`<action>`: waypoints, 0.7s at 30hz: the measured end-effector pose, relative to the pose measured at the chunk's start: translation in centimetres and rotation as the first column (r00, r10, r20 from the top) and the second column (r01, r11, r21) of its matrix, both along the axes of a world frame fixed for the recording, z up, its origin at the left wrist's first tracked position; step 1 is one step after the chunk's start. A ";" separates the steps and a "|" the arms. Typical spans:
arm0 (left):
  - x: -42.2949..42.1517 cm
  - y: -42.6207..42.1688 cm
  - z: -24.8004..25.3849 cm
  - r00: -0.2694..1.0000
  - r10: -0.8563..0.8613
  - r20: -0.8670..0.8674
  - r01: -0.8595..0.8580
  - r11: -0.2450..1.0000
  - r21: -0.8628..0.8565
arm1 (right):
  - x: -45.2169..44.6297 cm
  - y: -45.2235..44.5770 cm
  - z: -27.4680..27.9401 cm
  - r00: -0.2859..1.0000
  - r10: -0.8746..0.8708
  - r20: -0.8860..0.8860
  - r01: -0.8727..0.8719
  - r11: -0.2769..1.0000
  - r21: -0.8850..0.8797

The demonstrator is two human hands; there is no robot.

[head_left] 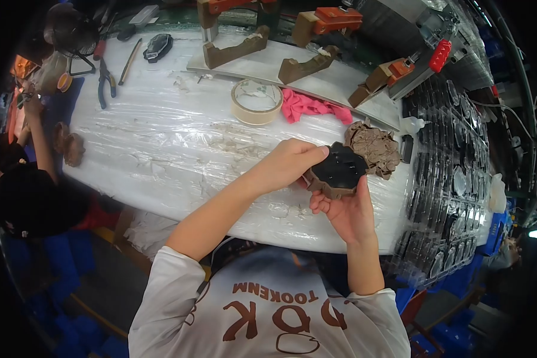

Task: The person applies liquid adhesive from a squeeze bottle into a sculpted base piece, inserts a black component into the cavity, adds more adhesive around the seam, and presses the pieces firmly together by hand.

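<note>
Both of my hands hold one brown-rimmed part [334,170] with a black inside, above the right half of the plastic-covered table. My left hand [289,164] grips its upper left edge, thumb on top. On its lower right side, my right hand [349,212] closes on the rim, with some fingers curled beneath. Just beyond the part, to the right, lies a pile of brown pieces [373,149]. A pink cloth [315,107] and a roll of tape [256,102] are farther back.
Brown fixtures with orange clamps [338,19] stand on a metal plate [238,67] at the back. Clear trays [441,185] are stacked at right. Pliers [106,83] and a brush [130,61] lie at back left. Another person [30,191] works at far left.
</note>
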State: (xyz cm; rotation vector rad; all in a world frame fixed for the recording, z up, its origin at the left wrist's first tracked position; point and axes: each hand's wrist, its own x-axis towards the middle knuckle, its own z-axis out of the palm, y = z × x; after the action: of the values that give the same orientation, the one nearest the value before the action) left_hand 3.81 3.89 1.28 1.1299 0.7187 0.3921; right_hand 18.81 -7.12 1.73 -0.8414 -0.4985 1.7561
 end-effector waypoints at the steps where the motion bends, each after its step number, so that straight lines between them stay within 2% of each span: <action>1: 0.1 0.0 -0.2 1.000 -0.004 0.000 0.004 1.000 0.002 | -0.1 0.0 0.1 1.000 -0.004 0.000 0.004 1.000 0.002; 3: 0.2 0.0 -0.6 1.000 -0.002 0.004 0.002 1.000 -0.004 | -0.2 -0.1 0.2 0.999 -0.038 0.036 0.040 0.998 -0.048; 6: 0.4 -0.1 -0.6 0.998 0.036 0.051 -0.037 0.999 0.011 | 0.3 -0.3 0.0 0.992 -0.035 0.122 0.036 0.999 -0.012; 7: 0.3 0.0 -0.7 0.998 0.027 0.050 -0.028 1.000 0.012 | 0.3 -0.4 0.1 0.992 -0.044 0.122 0.046 0.999 -0.011; 9: 0.1 0.3 -0.9 0.992 -0.065 0.106 0.071 0.996 -0.053 | 0.5 -0.6 0.5 0.951 -0.064 0.302 0.058 0.998 0.027; 10: 0.4 0.2 -0.7 0.992 -0.074 0.105 0.079 0.996 -0.049 | 0.8 -0.8 0.5 0.951 -0.073 0.302 0.067 0.997 0.030; 12: 0.8 -0.6 -0.3 0.968 -0.041 0.248 0.074 0.989 -0.125 | 1.5 -1.3 0.4 0.879 0.103 0.466 -0.126 0.992 0.019; 14: 0.9 -1.0 -0.3 0.970 -0.180 0.162 0.189 0.981 -0.038 | 1.1 -1.7 0.7 0.879 0.087 0.469 -0.092 0.996 -0.013; 16: 0.9 -0.7 -0.4 0.972 -0.224 0.064 0.225 0.974 -0.003 | 1.8 -1.9 0.0 0.837 0.106 0.537 -0.103 0.994 -0.036; 17: 0.9 -0.6 -0.7 0.978 -0.200 0.052 0.200 0.980 0.004 | 1.8 -2.0 -0.1 0.811 0.059 0.583 -0.040 0.998 -0.045; 19: 1.0 -0.5 -1.6 0.977 -0.158 0.145 0.157 0.987 0.017 | 2.7 -2.3 -0.7 0.775 0.045 0.630 -0.039 0.999 -0.022; 20: 0.9 -0.5 -1.7 0.981 -0.140 0.137 0.138 0.990 0.023 | 3.0 -2.4 -0.9 0.729 0.015 0.685 -0.014 1.000 -0.007; 21: 0.8 -0.5 -1.8 0.985 -0.138 0.099 0.131 0.989 0.074 | 2.9 -2.4 -0.9 0.748 -0.011 0.664 0.021 1.000 -0.007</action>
State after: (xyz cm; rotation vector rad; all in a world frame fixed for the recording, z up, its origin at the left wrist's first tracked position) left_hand 4.63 3.42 -0.50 1.2053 0.5377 0.3602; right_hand 21.71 -9.55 0.84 -1.4907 -0.9426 1.3989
